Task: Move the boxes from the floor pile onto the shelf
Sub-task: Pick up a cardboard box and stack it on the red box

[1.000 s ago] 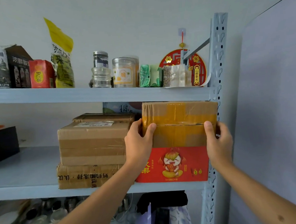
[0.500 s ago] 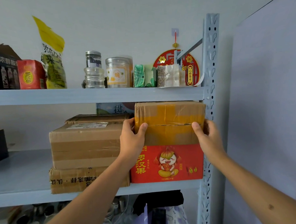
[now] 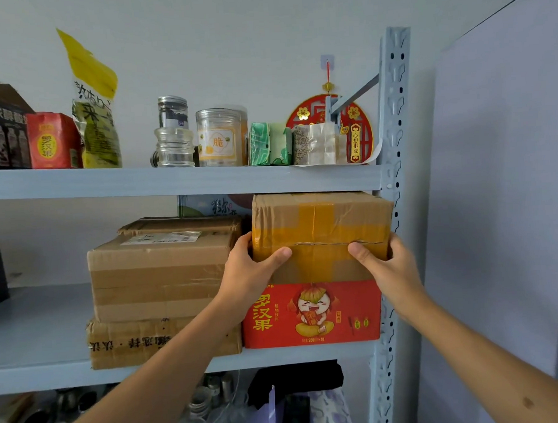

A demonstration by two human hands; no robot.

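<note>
Squarely shelved, taped brown box (image 3: 320,228), creased

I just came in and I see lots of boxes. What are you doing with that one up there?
A person is putting a taped cardboard box onto the middle shelf. The left hand and the right hand grip its two front corners, thumbs on the front face. It sits on top of a red drink carton, just under the shelf above. Beside it stands a stack of brown boxes already on the shelf.
</note>
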